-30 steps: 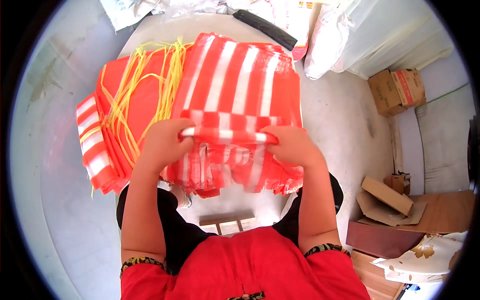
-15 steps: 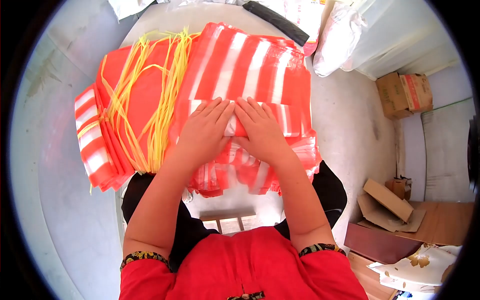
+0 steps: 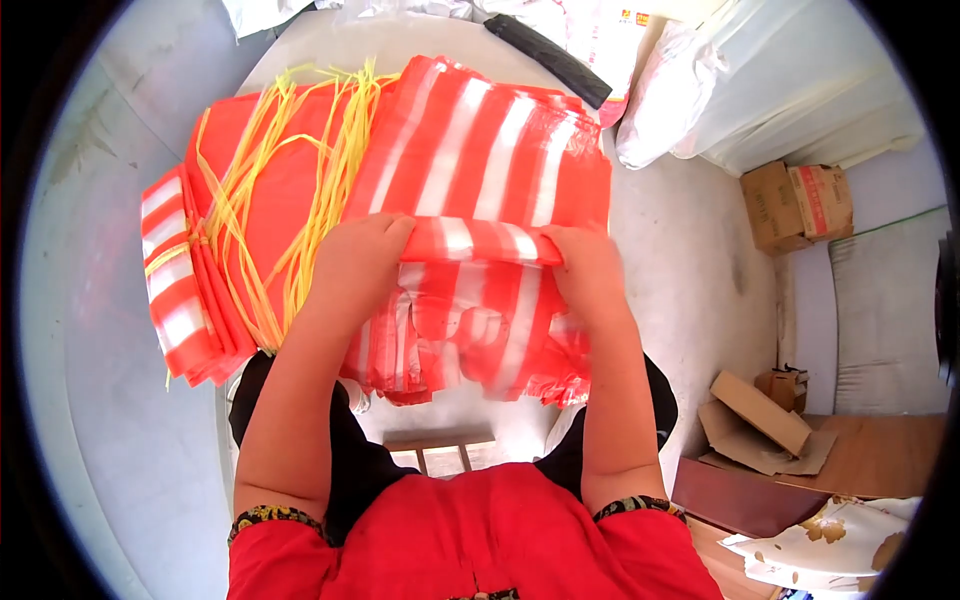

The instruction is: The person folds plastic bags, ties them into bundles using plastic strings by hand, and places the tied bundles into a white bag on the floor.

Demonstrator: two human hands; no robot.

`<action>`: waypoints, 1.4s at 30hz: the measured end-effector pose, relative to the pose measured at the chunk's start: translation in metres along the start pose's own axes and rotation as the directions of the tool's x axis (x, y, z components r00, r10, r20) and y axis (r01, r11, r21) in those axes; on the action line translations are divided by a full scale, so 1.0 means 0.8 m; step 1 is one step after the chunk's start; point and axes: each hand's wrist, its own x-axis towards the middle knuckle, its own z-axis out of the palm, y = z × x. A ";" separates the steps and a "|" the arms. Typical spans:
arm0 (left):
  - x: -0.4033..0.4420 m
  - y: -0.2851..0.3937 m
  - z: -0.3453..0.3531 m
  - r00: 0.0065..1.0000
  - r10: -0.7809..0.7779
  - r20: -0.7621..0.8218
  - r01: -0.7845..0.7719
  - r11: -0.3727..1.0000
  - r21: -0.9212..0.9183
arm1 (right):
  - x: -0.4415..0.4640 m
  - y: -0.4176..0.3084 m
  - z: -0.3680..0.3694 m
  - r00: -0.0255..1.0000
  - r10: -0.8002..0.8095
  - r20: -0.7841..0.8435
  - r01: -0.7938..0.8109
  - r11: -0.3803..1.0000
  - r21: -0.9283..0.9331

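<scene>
A stack of red-and-white striped plastic bags (image 3: 480,150) lies in front of me, its lower edge ragged. Across it runs a folded striped band (image 3: 475,240), with my left hand (image 3: 365,255) closed on its left end and my right hand (image 3: 585,265) closed on its right end. Left of the stack are plain red sheets (image 3: 270,165) with yellow ties (image 3: 340,170) spread over them. A folded striped bundle (image 3: 175,270), tied with yellow, rests at the far left.
A black rolled item (image 3: 548,60) lies at the table's (image 3: 400,42) back. White sacks (image 3: 670,95) stand at back right. Cardboard boxes (image 3: 795,207) are on the right, with flattened cardboard (image 3: 760,420) on a brown cabinet (image 3: 880,455). A stool (image 3: 440,442) is below.
Half a second ago both hands lay flat and close together on the folded band. Now they have moved apart to its two ends and closed on them.
</scene>
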 end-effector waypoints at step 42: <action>-0.021 -0.001 0.019 0.934 0.304 0.189 -0.234 0.919 -0.318 | 0.069 -0.048 0.071 0.951 -0.309 0.001 0.300 0.925 0.232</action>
